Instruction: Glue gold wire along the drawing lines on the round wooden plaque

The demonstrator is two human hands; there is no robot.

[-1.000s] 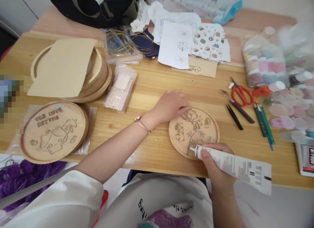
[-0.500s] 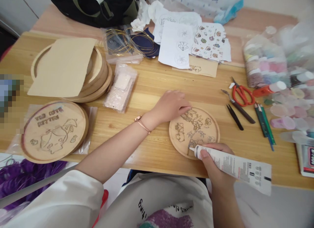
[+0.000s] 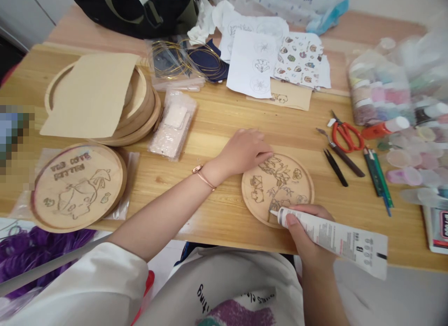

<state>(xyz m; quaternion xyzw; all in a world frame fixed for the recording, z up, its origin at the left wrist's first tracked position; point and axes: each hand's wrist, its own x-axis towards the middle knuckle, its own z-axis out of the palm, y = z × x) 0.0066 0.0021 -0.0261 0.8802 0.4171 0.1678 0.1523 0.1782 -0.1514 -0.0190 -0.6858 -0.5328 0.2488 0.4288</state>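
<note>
My right hand (image 3: 310,235) is closed round a white squeeze tube (image 3: 338,237) with small print on it, tilted with its narrow nozzle pointing left. The nozzle tip is at the lower part of a round wooden tray (image 3: 245,193); whether it touches the surface I cannot tell. Dark line drawings of leaves and small animals cover the tray's face. My left hand (image 3: 245,151), a bracelet on its wrist, grips the tray's upper left rim with bent fingers, the fingertips partly hidden.
A second drawn-on round tray (image 3: 79,188) lies left, below stacked trays under brown paper (image 3: 91,92). Right stand tweezers (image 3: 335,167), red-handled pliers (image 3: 346,134), pencils (image 3: 373,169) and several small jars (image 3: 378,92). Printed papers (image 3: 250,64) and a black bag (image 3: 133,13) lie behind.
</note>
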